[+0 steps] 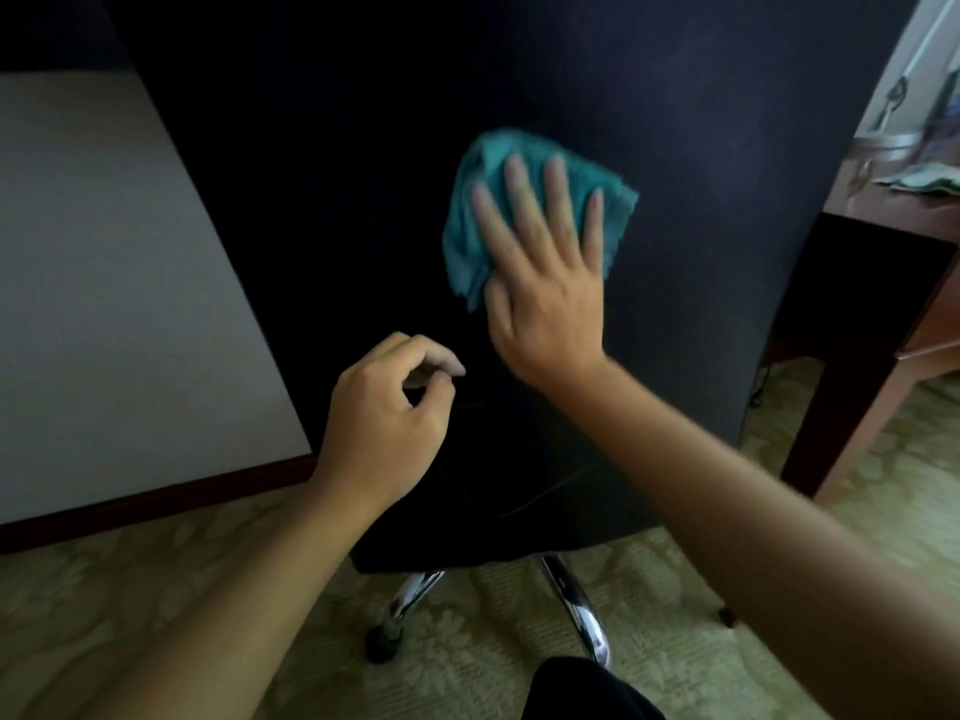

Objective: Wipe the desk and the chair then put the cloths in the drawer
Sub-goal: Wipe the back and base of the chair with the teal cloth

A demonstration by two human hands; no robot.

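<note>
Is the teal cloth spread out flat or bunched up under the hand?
Bunched up. The cloth shows folds and crumpled edges, pressed against the dark chair back by the right hand with flat, spread fingers.

Two hands are seen: the left hand (387, 415) at lower centre of the frame and the right hand (540, 275) at centre. One teal cloth (470, 226) is counted at centre, and one dark chair (415, 174) filling the middle of the frame, with two chrome legs (576, 605) and one castor (382, 644) visible at the bottom. One wooden surface (930, 324) is counted at the right edge.
</note>
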